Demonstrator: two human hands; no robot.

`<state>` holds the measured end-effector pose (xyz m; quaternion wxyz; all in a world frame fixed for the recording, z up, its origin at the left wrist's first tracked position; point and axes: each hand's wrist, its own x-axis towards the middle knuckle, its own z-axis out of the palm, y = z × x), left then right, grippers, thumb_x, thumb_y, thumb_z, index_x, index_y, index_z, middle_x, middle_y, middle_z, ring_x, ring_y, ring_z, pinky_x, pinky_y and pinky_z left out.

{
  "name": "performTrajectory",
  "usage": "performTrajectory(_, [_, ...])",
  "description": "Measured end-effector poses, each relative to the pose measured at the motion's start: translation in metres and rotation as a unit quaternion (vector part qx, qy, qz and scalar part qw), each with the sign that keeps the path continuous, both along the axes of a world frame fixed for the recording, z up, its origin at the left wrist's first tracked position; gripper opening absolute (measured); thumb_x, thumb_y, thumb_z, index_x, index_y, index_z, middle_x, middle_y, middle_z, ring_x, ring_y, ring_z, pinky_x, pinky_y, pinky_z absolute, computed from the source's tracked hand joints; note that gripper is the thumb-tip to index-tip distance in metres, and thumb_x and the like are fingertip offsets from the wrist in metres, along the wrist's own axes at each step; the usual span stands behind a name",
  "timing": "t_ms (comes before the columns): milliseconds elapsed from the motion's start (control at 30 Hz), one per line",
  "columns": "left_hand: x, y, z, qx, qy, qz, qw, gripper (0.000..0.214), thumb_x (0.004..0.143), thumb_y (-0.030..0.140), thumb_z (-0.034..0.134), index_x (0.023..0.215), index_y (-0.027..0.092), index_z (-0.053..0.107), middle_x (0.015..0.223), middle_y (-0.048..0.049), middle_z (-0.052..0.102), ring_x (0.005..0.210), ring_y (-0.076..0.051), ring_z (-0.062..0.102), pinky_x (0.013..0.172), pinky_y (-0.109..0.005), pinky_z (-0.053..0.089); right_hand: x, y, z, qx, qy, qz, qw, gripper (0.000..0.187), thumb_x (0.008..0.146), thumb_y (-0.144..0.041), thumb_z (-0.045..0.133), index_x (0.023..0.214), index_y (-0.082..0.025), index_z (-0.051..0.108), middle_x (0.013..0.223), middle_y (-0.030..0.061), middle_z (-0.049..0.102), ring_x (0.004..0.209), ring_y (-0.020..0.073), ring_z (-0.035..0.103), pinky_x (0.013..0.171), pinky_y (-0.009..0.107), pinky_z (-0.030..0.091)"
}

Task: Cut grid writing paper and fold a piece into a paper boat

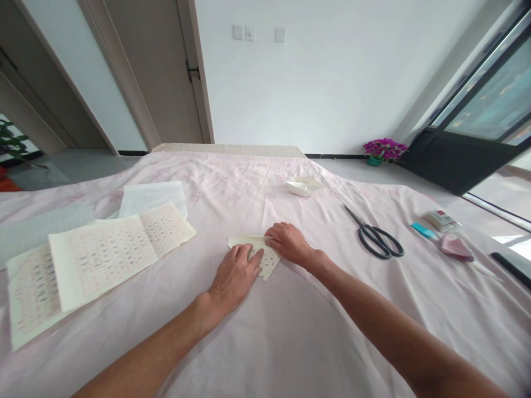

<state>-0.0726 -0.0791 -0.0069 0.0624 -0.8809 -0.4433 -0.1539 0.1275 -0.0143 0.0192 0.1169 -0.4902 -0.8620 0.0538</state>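
A small sheet of folded paper [270, 262] lies on the cloth in front of me, cream with dark written characters and a point toward me. My left hand [235, 271] presses on its left side, fingers bent and thumb reaching over the paper. At the upper right edge, my right hand [288, 242] has its fingers curled together on the fold. Part of the paper is covered by both hands. Beyond them stands a folded paper boat-like tray [305, 186]. To the right lie black-handled scissors [373, 235], their blades pointing away to the left.
Written sheets [108, 257] overlap on the left, with a white sheet [153, 198] behind them. On the right are a blue eraser-like block [422, 230], a small packet [442, 220] and a pink cloth-like piece [456, 247]. The pink tablecloth [232, 342] is wrinkled.
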Motion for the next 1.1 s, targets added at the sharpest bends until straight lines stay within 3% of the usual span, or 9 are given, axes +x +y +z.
performTrajectory(167, [-0.017, 0.013, -0.002, 0.021, -0.012, -0.038, 0.999, 0.029, 0.093, 0.019, 0.055, 0.12, 0.025, 0.061, 0.111, -0.0063, 0.059, 0.102, -0.021, 0.054, 0.088, -0.035, 0.051, 0.011, -0.007, 0.001, 0.012, -0.019, -0.011, 1.0, 0.009, 0.089, -0.023, 0.06, 0.094, -0.021, 0.067, 0.091, 0.0019, 0.063, 0.086, 0.0155, 0.051, 0.076, 0.027, 0.031])
performTrajectory(367, [-0.03, 0.03, 0.001, 0.045, -0.025, -0.051, 0.997, 0.017, 0.092, 0.012, 0.052, 0.1, 0.02, 0.065, 0.1, -0.0048, 0.063, 0.093, -0.019, 0.058, 0.082, -0.032, 0.051, 0.018, -0.012, -0.004, 0.058, -0.04, 0.005, 0.998, 0.012, 0.094, -0.022, 0.054, 0.091, -0.019, 0.066, 0.09, 0.0033, 0.063, 0.083, 0.0162, 0.048, 0.073, 0.028, 0.029])
performTrajectory(533, [-0.029, 0.034, 0.012, 0.104, -0.039, -0.023, 0.994, 0.033, 0.093, 0.013, 0.05, 0.125, 0.019, 0.056, 0.126, -0.0103, 0.06, 0.117, -0.025, 0.051, 0.101, -0.045, 0.041, 0.02, -0.014, -0.013, 0.101, -0.056, 0.031, 0.993, 0.018, 0.098, -0.026, 0.049, 0.092, -0.02, 0.065, 0.09, 0.0048, 0.062, 0.083, 0.0177, 0.046, 0.074, 0.03, 0.028])
performTrajectory(600, [-0.027, 0.036, 0.013, 0.081, -0.035, -0.031, 0.996, 0.032, 0.093, 0.015, 0.051, 0.123, 0.02, 0.057, 0.113, -0.0082, 0.065, 0.108, -0.023, 0.055, 0.097, -0.044, 0.042, 0.021, -0.015, -0.014, 0.109, -0.063, 0.043, 0.991, 0.018, 0.098, -0.026, 0.049, 0.095, -0.02, 0.066, 0.09, 0.0052, 0.061, 0.083, 0.0181, 0.046, 0.075, 0.031, 0.028])
performTrajectory(700, [-0.028, 0.039, 0.007, 0.053, -0.023, -0.042, 0.997, 0.018, 0.094, 0.018, 0.051, 0.105, 0.021, 0.065, 0.091, -0.0048, 0.066, 0.09, -0.021, 0.058, 0.084, -0.039, 0.045, 0.023, -0.015, -0.016, 0.113, -0.067, 0.064, 0.989, 0.018, 0.097, -0.024, 0.05, 0.103, -0.021, 0.067, 0.093, 0.0058, 0.061, 0.083, 0.0184, 0.046, 0.075, 0.032, 0.028])
performTrajectory(867, [-0.034, 0.039, -0.003, 0.067, -0.018, -0.036, 0.997, 0.016, 0.092, 0.013, 0.052, 0.094, 0.019, 0.066, 0.086, -0.0047, 0.064, 0.085, -0.02, 0.057, 0.076, -0.035, 0.045, 0.026, -0.015, -0.017, 0.12, -0.074, 0.081, 0.987, 0.022, 0.098, -0.023, 0.049, 0.108, -0.022, 0.068, 0.095, 0.0063, 0.061, 0.084, 0.019, 0.045, 0.075, 0.033, 0.028])
performTrajectory(1100, [-0.03, 0.031, 0.004, 0.06, 0.049, -0.02, 0.997, 0.014, 0.089, 0.009, 0.053, 0.085, 0.018, 0.063, 0.082, -0.0045, 0.061, 0.08, -0.022, 0.057, 0.07, -0.034, 0.047, 0.025, -0.021, -0.012, 0.126, -0.117, 0.102, 0.98, 0.023, 0.099, -0.022, 0.046, 0.105, -0.02, 0.067, 0.091, 0.0065, 0.059, 0.08, 0.0199, 0.043, 0.072, 0.034, 0.028])
